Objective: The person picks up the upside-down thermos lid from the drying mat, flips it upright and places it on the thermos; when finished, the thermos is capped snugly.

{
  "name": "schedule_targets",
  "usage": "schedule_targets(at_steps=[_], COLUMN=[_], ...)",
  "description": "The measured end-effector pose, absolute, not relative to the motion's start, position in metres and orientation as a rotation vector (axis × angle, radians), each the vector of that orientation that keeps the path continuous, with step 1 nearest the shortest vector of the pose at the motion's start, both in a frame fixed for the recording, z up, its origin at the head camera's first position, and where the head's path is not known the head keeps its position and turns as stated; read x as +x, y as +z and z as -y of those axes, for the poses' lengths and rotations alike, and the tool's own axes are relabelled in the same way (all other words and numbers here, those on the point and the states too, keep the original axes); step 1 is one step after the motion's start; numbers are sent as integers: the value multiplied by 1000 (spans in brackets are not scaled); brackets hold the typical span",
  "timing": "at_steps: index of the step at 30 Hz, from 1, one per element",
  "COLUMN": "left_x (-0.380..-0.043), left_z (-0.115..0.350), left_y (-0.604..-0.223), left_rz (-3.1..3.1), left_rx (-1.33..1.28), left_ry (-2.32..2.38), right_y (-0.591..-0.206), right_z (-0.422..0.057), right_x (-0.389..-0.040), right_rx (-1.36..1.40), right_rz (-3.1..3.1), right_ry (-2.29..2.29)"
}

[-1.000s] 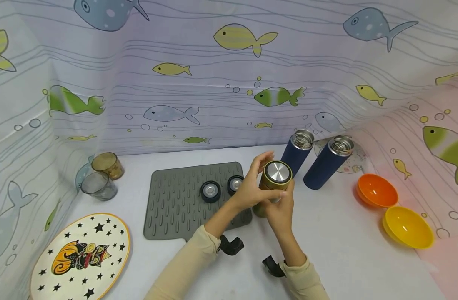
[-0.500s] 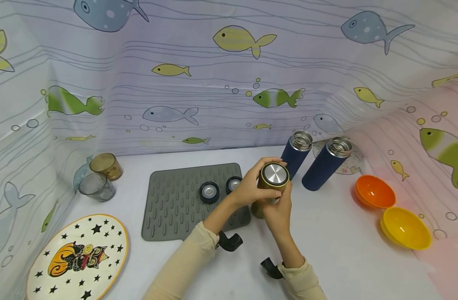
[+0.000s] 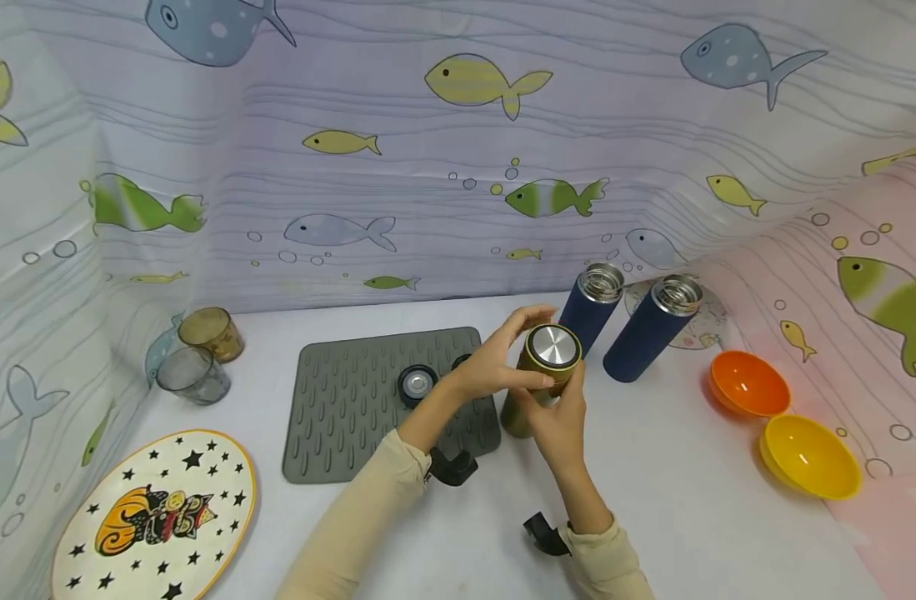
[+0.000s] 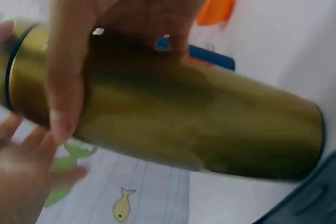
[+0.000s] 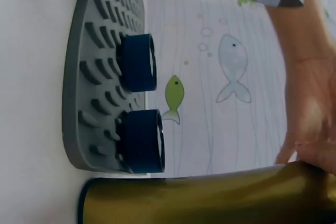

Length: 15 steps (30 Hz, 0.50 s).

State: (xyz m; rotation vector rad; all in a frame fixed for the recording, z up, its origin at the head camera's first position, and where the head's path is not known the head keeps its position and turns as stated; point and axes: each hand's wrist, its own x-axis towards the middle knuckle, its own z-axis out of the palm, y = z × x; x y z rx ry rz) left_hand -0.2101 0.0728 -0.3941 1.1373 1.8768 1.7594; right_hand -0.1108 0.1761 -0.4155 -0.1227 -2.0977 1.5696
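Gripping a tall, olive-gold metal bottle [image 4: 210,124], the right hand [image 3: 558,417] clamps thumb and fingers below its silver-topped cap [image 3: 554,346]; the left hand [image 3: 493,365] curves thumb and fingers round that cap. Upright on the white table [image 3: 690,450], the bottle stands just beside a grey, ridged mat [image 3: 345,400]

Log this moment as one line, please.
Left hand: gripping gold bottle near top | Right hand: holding its body | Mat: two dark lids on it | Blue bottles: both standing open
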Motion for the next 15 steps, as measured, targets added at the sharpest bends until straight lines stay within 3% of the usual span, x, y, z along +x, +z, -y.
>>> schedule_targets(at_steps=[4,10,15], left_x=[-203,-208,-204], left_z=[-76,-71,-74], left_y=[-391,-394,-393], left_rz=[-2165,-1883,-2096], left_rx=[1086,1099,1081], left_ry=[1692,1825,1693], right_y=[-414,-412,-425], right_z=[-176,-176,-179], right_x=[-111,-110,-114], right_rx=[-137,-112,-110], right_rz=[2099,2088,2083], right_ry=[1565,1608,1617])
